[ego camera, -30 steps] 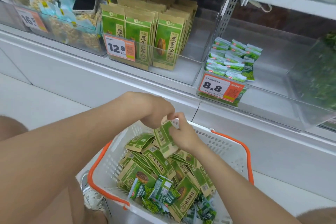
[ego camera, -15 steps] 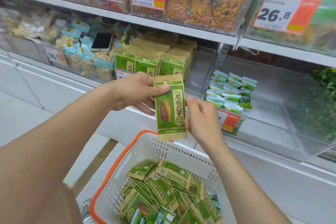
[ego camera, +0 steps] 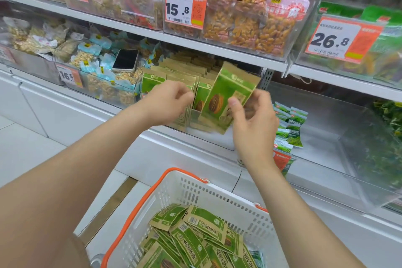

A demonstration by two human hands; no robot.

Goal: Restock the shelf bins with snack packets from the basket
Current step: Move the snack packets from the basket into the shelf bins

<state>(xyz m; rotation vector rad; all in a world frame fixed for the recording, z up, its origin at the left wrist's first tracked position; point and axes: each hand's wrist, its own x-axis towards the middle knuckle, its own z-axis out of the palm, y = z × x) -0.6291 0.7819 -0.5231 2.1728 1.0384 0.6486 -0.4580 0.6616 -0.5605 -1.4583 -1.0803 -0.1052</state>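
Broadly, a white metal shelf unit [ego camera: 217,47] fills the upper view, lined with clear plastic bins and orange-and-white price tags. Below it sits a white slotted plastic basket [ego camera: 217,193] with orange handles, holding a loose heap of flat snack packets [ego camera: 202,224], green-faced with kraft-brown borders, lying at all angles.

On the lower shelf, the clear plastic bin [ego camera: 193,131] in the middle holds a row of the same standing packets [ego camera: 156,82], upright and packed face to back.

One green and kraft-brown packet [ego camera: 226,91] is held at the bin's right end, tilted with its top leaning right and its lower edge down inside the bin, just beside the row. A brown striped seed is printed on its green front, and its top strip is plain brown.

The right hand [ego camera: 252,124] pinches this packet, thumb on the front face and fingers behind. The left hand [ego camera: 167,102] is at the front of the row with curled fingers; whether it grips anything cannot be told.

A dark-screened smartphone [ego camera: 126,60] lies on the packets in the bin to the left.
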